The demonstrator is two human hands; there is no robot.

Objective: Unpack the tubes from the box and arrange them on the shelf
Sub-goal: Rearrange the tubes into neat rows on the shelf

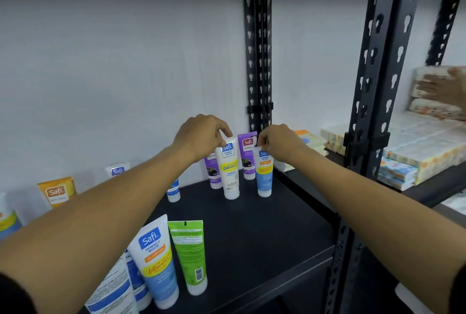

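Observation:
My left hand [201, 137] pinches the top of a white and yellow tube [230, 170] that stands cap-down near the back of the black shelf [252, 238]. My right hand [280, 142] pinches the top of a smaller blue tube [264, 175] standing just to its right. Two purple tubes [248, 157] stand behind them against the white wall. At the shelf's front left stand a blue tube [157, 260] and a green tube [189, 255]. More tubes line the left, among them an orange one [56, 191]. No box is visible.
Black perforated uprights [258, 56] [373, 111] bound the shelf bay on the right. In the neighbouring bay lie stacked tissue packs [416, 152], and another person's hand [443, 86] touches the packs at the far right edge.

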